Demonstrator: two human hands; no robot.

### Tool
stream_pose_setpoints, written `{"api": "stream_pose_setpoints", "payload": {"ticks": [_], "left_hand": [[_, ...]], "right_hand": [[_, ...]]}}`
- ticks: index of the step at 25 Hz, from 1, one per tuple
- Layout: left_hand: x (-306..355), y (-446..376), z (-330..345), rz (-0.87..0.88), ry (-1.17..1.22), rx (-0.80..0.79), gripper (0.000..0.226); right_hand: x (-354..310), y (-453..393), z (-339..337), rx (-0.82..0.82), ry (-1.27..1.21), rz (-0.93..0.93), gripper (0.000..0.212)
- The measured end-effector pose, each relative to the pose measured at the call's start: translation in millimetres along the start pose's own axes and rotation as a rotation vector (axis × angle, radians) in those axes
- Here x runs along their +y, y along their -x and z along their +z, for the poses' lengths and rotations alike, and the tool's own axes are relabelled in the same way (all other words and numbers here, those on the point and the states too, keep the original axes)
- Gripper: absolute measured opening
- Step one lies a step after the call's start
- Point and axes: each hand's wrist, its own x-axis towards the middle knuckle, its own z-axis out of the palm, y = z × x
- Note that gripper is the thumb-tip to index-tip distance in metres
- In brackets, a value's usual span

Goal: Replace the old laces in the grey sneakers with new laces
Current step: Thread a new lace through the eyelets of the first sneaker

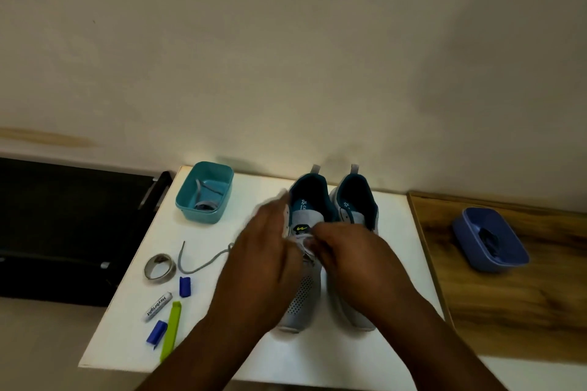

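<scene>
Both hands work at the left sneaker (305, 267): the left hand (263, 257) lies along its outer side, fingers straight and blurred, reaching to the collar; the right hand (346, 251) curls over the tongue, fingertips pinching the lace (203, 260) at the eyelets, though the pinch itself is blurred. That grey lace trails left from under the left hand in a loose curve on the white table (254, 355); the right sneaker (355, 232) stands just beside the left, touching it, heels toward the wall (286, 57). A teal tub (205, 192) with laces inside sits at the table's far left corner; near the left edge lie a tape ring (159, 266), two blue caps (185, 286), a grey tube (158, 306) and a green clip (170, 330). Bare white top shows between tub and sneakers and along the near edge. Right of the table, a wooden top (524, 311) carries a blue tub (490, 240); left of it stands a black surface (63, 225).
</scene>
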Motion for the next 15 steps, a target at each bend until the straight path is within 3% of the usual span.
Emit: {"api": "stream_pose_setpoints", "payload": {"ticks": [3, 7, 10, 15], "left_hand": [[-9, -1, 16, -0.042, 0.283, -0.246, 0.043], [-30, -6, 22, -0.121, 0.264, -0.262, 0.020], [-34, -7, 23, -0.156, 0.270, -0.266, 0.022], [-37, -9, 23, -0.245, 0.418, -0.341, 0.023]], "right_hand": [[0, 0, 6, -0.120, -0.136, -0.077, 0.018], [14, 2, 10, -0.260, -0.455, 0.046, 0.014], [19, -1, 18, -0.111, -0.398, 0.146, 0.016], [24, -5, 21, -0.041, -0.610, 0.204, 0.016]]}}
